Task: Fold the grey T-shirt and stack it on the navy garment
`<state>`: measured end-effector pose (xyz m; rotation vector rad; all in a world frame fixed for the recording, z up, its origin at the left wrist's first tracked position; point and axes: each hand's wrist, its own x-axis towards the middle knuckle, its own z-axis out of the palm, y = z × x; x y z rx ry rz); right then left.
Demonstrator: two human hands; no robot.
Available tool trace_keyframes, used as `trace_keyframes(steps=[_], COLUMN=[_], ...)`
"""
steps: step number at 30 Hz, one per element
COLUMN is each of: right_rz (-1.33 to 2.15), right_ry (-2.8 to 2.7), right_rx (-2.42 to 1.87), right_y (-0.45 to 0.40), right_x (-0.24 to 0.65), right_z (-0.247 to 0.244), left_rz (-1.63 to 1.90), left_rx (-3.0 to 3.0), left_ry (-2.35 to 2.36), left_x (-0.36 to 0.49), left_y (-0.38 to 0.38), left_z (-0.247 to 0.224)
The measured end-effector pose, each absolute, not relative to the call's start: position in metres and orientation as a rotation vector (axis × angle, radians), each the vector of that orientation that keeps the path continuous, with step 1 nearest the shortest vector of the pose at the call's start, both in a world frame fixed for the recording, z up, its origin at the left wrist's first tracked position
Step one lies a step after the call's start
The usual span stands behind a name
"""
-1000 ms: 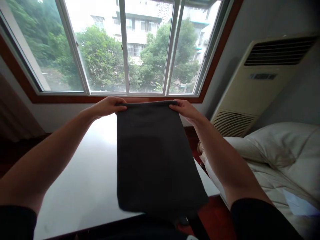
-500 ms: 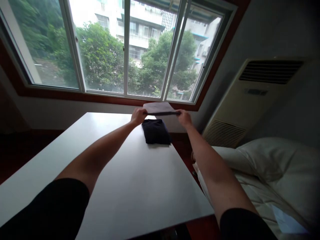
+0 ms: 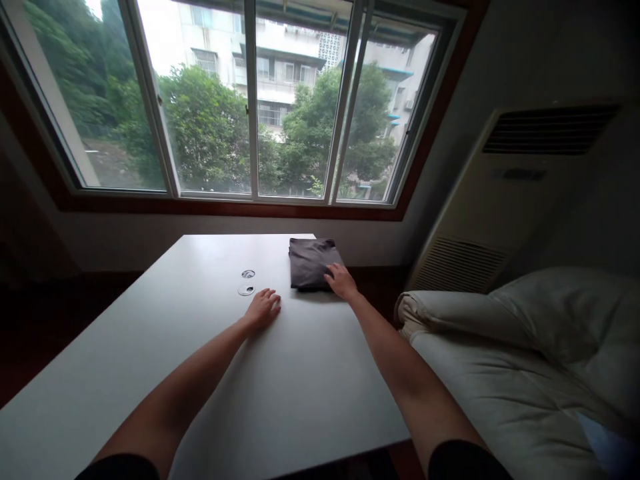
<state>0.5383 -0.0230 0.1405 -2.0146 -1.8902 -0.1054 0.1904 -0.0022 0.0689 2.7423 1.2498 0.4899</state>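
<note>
A folded dark grey cloth (image 3: 311, 261) lies flat near the far right corner of the white table (image 3: 300, 373), with a darker edge showing beneath it. My right hand (image 3: 341, 280) rests on its near right corner, fingers apart and gripping nothing. To the left of the cloth, my left hand (image 3: 263, 309) is on the tabletop, its fingers spread and holding nothing. Just beyond my left hand are a round hole (image 3: 248, 274) in the tabletop and a round cover (image 3: 246, 291).
Beyond the table is a wide window (image 3: 290, 203) with a brown frame. A pale sofa (image 3: 480, 360) stands along the right side, and a tall air conditioner (image 3: 500, 193) is behind it.
The grey cloth both hands held in the air now lies on the dark folded pile. Both hands have let go; my left hand came down to the table, uncovering the view of the hole and cover.
</note>
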Motion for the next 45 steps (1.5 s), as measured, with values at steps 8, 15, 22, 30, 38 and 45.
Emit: trace_keyframes(steps=[8,15,22,30,38,45], right_rz=[-0.066,0.129,0.191,0.220,0.254,0.206], right_ry=[-1.730,-2.201,-2.347,-2.337,-2.276,-2.267], right_rx=[-2.090,-1.571,-1.321,-1.340,-1.338,-1.388], right_y=[-0.047,-0.091,-0.122,-0.121,-0.120,-0.114], right_x=[0.420,0.326,0.322,0.322,0.326,0.317], right_z=[0.085,0.073,0.067,0.068,0.075,0.071], left_rz=[0.371,0.357,0.661,0.718,0.717,0.392], left_rx=[2.560,2.526,2.532,2.545,2.552,2.682], left_ry=[1.656,1.685,1.327,1.133,1.203,1.202], left_x=[0.074,0.070,0.068,0.088,0.096,0.080], left_y=[-0.047,-0.058,-0.085,-0.114,-0.103,-0.067], left_z=[0.053,0.059,0.077,0.089,0.082,0.075])
